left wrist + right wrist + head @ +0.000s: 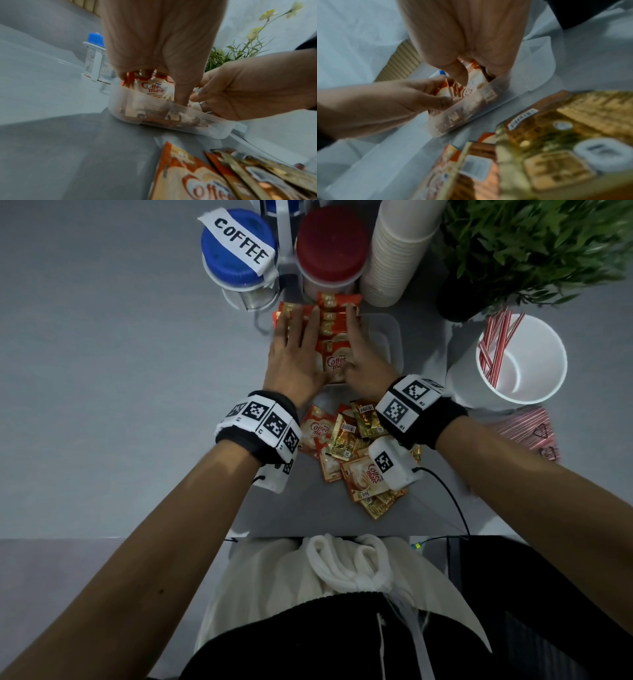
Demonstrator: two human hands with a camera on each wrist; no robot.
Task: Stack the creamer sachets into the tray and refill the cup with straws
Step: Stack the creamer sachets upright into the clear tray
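Both hands in the tray: left hand flat against upright sachets, grip open; right hand pinched them. Loose sachets nearer than the tray.

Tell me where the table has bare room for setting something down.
Bare grey table spreads left of the left hand and coffee jar. Crowded: loose sachets near the wrists, tray, straw cup and plant on the right.

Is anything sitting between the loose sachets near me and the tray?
Nothing on the table does. The loose sachets lie just short of the tray; only the left hand and right hand, pressing sachets inside, occupy it.
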